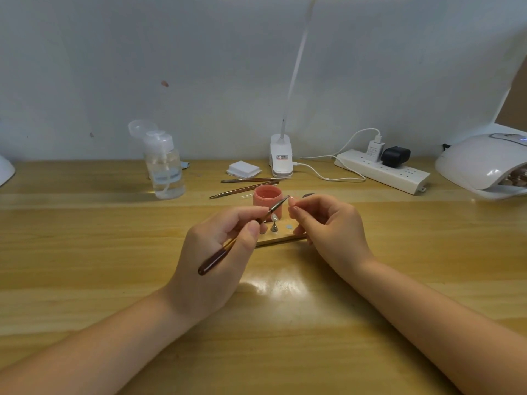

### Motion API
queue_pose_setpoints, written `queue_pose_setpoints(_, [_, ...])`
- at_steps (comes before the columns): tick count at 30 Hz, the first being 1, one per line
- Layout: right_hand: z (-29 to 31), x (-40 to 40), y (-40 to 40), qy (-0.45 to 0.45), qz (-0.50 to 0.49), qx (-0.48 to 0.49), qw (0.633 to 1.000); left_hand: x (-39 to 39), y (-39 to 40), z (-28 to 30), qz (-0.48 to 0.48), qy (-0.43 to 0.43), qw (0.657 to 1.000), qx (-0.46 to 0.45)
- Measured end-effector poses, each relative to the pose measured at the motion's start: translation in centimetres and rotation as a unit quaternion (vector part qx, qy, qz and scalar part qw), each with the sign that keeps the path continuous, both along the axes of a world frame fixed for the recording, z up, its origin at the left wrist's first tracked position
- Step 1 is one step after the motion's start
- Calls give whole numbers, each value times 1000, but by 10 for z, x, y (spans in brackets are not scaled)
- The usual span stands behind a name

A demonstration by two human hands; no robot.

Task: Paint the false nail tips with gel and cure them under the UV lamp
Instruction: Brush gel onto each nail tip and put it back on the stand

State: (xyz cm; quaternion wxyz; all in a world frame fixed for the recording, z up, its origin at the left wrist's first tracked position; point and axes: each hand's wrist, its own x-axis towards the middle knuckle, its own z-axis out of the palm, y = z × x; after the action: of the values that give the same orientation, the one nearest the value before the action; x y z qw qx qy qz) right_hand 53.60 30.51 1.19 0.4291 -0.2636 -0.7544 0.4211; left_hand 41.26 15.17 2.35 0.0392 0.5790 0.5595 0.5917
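— While your left hand (216, 252) pinches the brush (242, 238) and its bristles meet the nail tip (292, 199), which step is this?

— Painting, I judge. Your right hand (325, 226) pinches that tip above the surface (114, 252), just near of the open pink gel pot (267, 202).

— How does it look?

— Small, pale, glossy; coverage too small to tell. Next calls for steady strokes, then the UV lamp (482, 163), far right.

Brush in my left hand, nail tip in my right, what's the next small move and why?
Probably stroke the brush along the nail tip: its bristle end already sits at the tip pinched in the right hand, and the left hand holds it like a pen, just in front of the open pink gel jar.
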Motion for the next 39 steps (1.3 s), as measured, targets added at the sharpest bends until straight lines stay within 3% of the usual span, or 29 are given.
queue_pose_setpoints(21, [0, -2, -1, 14, 9, 4, 1000, 2, 1, -4, -13, -46, 999, -1])
queue_pose_setpoints(26, [1, -1, -1, 18, 16, -15, 1000, 1, -1, -3, -22, -18, 1000, 0])
queue_pose_setpoints(31, [2, -2, -2, 35, 34, -43, 998, 0, 2, 0, 4, 68, 998, 12])
queue_pose_setpoints(39, [3, -1, -1, 44, 30, -78, 996, 0, 1, 1, -5, 35, 999, 19])
